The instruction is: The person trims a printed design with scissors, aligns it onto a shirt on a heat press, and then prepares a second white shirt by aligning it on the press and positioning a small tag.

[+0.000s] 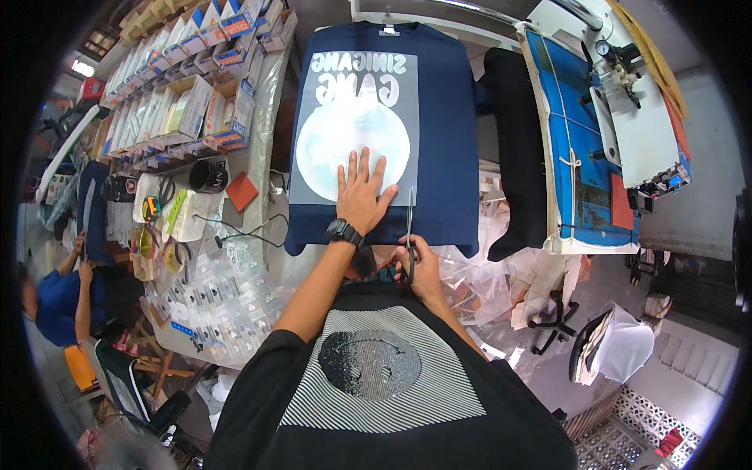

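A navy T-shirt (446, 149) lies spread on a board, its collar at the far end. On its front rests a transfer film sheet (304, 188) with mirrored white lettering and a large pale round print (329, 149). My left hand (362, 188) is open, palm down with fingers spread, pressing on the lower part of the print. A black watch (345, 232) circles that wrist. Closed around the handles of a pair of scissors (410, 223), my right hand (423, 270) is at the shirt's near edge. The scissor blades point away from me, beside the sheet's lower right corner.
At left, a table carries white boxes (184, 110), a dark mug (207, 177), tape rolls (176, 256) and clear film (227, 301). A black padded piece (523, 157) and a blue-topped press (576, 141) stand right. Another person (70, 301) works far left.
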The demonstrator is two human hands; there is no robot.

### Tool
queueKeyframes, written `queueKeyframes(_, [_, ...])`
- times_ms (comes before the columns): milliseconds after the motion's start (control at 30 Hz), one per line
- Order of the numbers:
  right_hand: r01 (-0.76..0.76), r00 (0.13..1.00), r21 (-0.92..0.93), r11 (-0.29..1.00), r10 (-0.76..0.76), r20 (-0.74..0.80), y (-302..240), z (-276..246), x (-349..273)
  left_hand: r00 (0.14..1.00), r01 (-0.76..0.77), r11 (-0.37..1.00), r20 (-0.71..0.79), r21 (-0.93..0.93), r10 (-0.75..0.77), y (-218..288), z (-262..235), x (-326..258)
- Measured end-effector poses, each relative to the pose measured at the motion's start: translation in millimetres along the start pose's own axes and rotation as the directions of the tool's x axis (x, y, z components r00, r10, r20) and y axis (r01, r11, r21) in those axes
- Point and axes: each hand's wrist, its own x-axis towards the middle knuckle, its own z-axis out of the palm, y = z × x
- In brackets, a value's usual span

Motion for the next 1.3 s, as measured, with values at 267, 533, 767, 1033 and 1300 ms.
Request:
queueKeyframes(267, [0.066,0.997,-0.074,0.995,-0.069,-0.043,3,4,-1,1.0,-0.014,1.0,-0.006,-0.021,0.014,1,0,-4])
queueKeyframes(533, [0.073,0.996,-0.122,0.99,-0.079,-0.046,8,3,-3,0.999,-0.029,0.999,0.027,-0.03,0.03,-1,-1,-3])
queueKeyframes(767, [0.109,0.989,-0.175,0.979,-0.125,-0.083,-14,8,0,0.998,-0.019,1.0,0.057,-0.022,0.02,-3,-4,-3])
queueKeyframes(1033, [0.103,0.99,-0.249,0.963,-0.123,-0.068,-26,-1,39,0.998,-0.01,1.0,0.063,-0.006,0.01,-1,-3,-1])
queueKeyframes(1300, [0.11,0.99,-0.232,0.966,-0.127,-0.058,-51,2,66,0.999,0.004,1.0,0.041,-0.023,-0.003,-2,-3,-2])
